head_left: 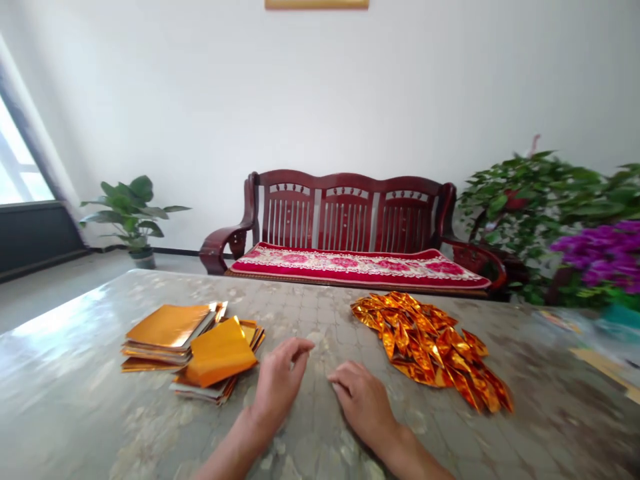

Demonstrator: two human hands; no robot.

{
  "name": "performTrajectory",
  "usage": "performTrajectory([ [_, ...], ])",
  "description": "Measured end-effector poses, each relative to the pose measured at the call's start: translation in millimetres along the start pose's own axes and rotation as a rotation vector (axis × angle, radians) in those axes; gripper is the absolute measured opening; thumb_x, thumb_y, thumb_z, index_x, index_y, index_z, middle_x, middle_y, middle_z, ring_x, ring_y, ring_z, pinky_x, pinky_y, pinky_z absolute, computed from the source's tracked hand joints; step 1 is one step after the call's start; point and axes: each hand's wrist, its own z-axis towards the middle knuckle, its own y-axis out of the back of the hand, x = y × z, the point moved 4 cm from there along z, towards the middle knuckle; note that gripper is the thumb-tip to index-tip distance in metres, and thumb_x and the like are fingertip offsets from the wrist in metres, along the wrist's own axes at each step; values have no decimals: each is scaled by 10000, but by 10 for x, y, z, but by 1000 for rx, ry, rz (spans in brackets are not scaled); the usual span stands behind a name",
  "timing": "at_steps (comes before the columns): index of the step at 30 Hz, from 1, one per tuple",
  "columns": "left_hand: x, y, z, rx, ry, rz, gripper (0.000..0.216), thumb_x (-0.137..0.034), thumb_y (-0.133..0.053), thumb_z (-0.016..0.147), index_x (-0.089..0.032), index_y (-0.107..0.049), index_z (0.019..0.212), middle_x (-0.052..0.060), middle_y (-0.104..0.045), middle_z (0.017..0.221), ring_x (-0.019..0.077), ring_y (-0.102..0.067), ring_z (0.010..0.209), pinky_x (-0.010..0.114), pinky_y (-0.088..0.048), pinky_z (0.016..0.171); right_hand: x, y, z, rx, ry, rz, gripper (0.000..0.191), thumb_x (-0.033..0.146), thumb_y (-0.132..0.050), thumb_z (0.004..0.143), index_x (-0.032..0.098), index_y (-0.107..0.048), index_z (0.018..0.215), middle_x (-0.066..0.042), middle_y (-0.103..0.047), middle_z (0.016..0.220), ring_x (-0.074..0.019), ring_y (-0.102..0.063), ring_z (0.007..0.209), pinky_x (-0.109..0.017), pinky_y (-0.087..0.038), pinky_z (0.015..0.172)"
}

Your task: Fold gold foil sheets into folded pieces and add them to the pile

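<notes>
My left hand (280,381) hovers just above the table (75,400), fingers loosely curled and apart, holding nothing, right beside the nearer stack of gold foil paper sheets (220,357). A second stack of gold sheets (167,333) lies further left. My right hand (363,400) rests flat on the table, fingers stretched toward the left, nothing in it. A heap of folded gold foil pieces (430,343) lies to the right of it, a short way off.
Behind the table stands a dark wooden bench (345,220) with a red patterned cushion. A potted plant (131,217) sits on the floor at left. Leafy plants and purple flowers (600,253) crowd the right side, with blurred items on the table's right edge.
</notes>
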Motion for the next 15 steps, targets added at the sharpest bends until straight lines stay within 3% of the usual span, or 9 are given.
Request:
performTrajectory([
  [4, 26, 312, 213, 67, 168, 109, 181, -151, -536, 851, -202, -704, 898, 17, -751, 807, 171, -704, 758, 253, -517, 702, -42, -43, -4, -5, -21, 27, 256, 156, -501, 893, 267, -731, 884, 1, -703, 918, -180, -630, 927, -259, -442, 812],
  [6, 59, 543, 323, 112, 253, 312, 190, -204, -543, 858, -229, -703, 957, 20, -758, 866, 204, -711, 837, 281, -504, 725, -50, -43, -6, -4, -11, 32, 259, 149, -498, 893, 264, -730, 892, 2, -700, 920, -179, -629, 927, -259, -442, 814],
  [9, 141, 797, 412, 361, 337, 671, 257, -281, -626, 790, -258, -676, 1041, 40, -734, 1063, 255, -676, 1011, 315, -493, 796, -49, -39, -4, 5, 26, 19, 256, 149, -491, 904, 251, -726, 904, -9, -696, 926, -185, -621, 943, -263, -439, 825],
  [11, 204, 888, 398, 500, 361, 809, 414, -334, -691, 713, -261, -648, 1117, 74, -688, 1168, 296, -637, 1084, 352, -493, 832, -46, -40, 0, 13, 47, 5, 258, 145, -487, 910, 243, -726, 907, -16, -693, 925, -188, -618, 945, -264, -438, 828],
  [15, 330, 918, 270, 561, 400, 890, 659, -359, -737, 633, -224, -584, 1260, 151, -627, 1207, 371, -608, 1097, 438, -501, 822, -54, -52, 15, 13, 65, -10, 255, 138, -493, 910, 244, -724, 900, -18, -687, 915, -185, -619, 931, -261, -437, 807],
])
